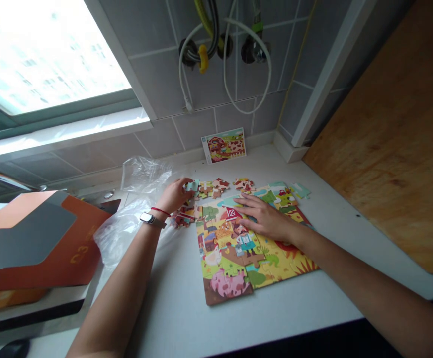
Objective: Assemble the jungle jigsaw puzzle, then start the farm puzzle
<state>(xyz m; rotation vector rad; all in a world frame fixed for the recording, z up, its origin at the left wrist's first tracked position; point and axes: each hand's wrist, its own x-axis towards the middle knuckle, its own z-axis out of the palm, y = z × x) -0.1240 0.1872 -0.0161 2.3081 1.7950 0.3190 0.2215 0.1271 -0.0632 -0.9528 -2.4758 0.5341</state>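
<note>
A partly joined farm jigsaw puzzle [234,248] lies on the white counter [179,318], showing a farmer, a pink pig and a red barn. My right hand [263,216] rests flat on its upper middle, fingers spread. At the puzzle's upper left, my left hand [175,195] pinches a light blue puzzle piece [193,186]. Loose brown and white pieces [219,185] lie just right of that hand, with another small cluster [243,185] farther right. Reddish pieces [183,217] sit below my left hand. A pale green piece [300,190] lies beyond the upper right corner.
A picture card [224,146] leans on the tiled wall. Crumpled clear plastic [121,231] lies left of my left wrist, beside an orange and grey box [44,238]. Pipes and a looped white cable [270,74] hang above. A wooden panel [395,129] stands at right.
</note>
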